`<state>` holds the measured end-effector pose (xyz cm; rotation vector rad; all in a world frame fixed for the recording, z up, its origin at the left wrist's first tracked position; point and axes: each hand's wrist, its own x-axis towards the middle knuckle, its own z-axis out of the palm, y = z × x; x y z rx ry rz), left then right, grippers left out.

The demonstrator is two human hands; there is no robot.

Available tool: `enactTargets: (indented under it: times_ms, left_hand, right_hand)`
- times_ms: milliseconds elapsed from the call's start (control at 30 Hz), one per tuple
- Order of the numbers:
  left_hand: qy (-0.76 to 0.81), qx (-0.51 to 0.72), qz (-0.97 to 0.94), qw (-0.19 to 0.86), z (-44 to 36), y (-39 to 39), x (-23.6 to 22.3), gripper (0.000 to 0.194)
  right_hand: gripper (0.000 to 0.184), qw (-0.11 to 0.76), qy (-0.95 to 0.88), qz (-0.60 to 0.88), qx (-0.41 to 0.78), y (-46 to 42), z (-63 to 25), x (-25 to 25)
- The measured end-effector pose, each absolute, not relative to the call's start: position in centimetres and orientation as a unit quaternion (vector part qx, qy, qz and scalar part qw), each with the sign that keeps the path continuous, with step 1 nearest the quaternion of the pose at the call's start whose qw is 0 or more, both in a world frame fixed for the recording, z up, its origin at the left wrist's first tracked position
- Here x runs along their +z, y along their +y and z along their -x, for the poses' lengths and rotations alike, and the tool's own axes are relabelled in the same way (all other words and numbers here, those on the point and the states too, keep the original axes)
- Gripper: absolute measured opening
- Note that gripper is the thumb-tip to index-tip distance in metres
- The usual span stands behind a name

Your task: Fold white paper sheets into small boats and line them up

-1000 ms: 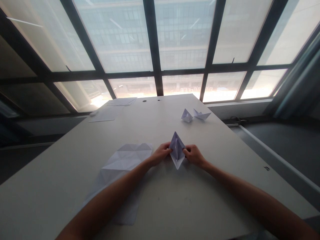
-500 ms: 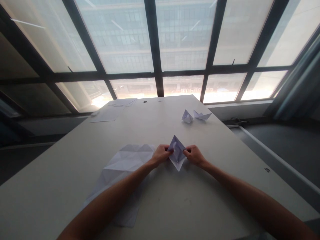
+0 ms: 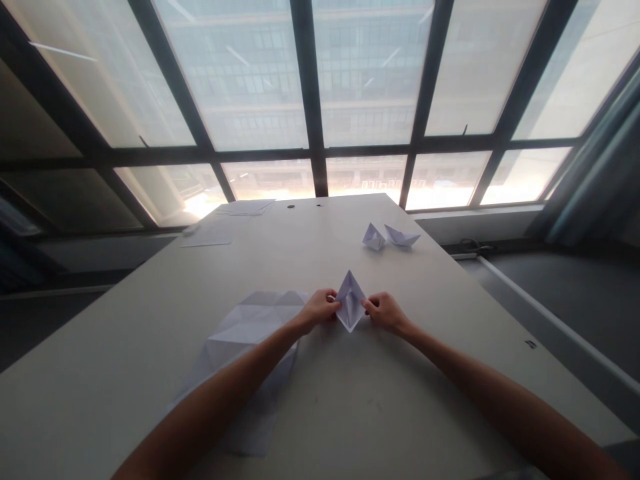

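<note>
A white folded paper boat [image 3: 351,303] is held between both hands, its diamond-shaped opening facing me. My left hand [image 3: 320,309] pinches its left side, thumb on the front. On the opposite side, the fingers of my right hand [image 3: 385,311] grip the right edge. Under and beside my left forearm lies a creased, unfolded paper sheet [image 3: 255,317], partly hidden by the arm. Beyond my hands stand two folded paper boats, a left one [image 3: 373,238] and a right one [image 3: 401,237], close together.
The white table [image 3: 320,393] stretches toward the windows [image 3: 365,73]. Flat paper sheets [image 3: 213,233] lie at its far left. A small dark mark [image 3: 531,344] is near the right edge. A curtain [image 3: 585,193] hangs at the far right.
The held paper boat has become narrower and more upright, its lower tip higher than before. My right hand has shifted slightly left. Both hands keep their grip.
</note>
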<state>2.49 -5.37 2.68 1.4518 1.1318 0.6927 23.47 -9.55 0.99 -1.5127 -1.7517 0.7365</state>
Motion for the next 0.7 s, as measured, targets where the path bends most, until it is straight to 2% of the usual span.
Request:
enactTargets:
  times_ms: [200,433,700]
  left_hand:
    - [0.498,0.311,-0.574,0.571,-1.2,-2.3,3.6,0.016]
    - [0.555,0.339,-0.518,0.556,-2.3,5.6,5.3,0.019]
    - [0.568,0.36,-0.481,0.564,-4.7,14.3,4.4,0.02]
  right_hand:
    - [0.056,0.36,-0.643,0.596,0.318,-8.9,-24.7,1.3]
    - [0.053,0.347,-0.635,0.625,0.292,-7.2,-28.8,1.3]
    - [0.049,0.362,-0.583,0.672,0.278,-4.6,-35.6,2.1]
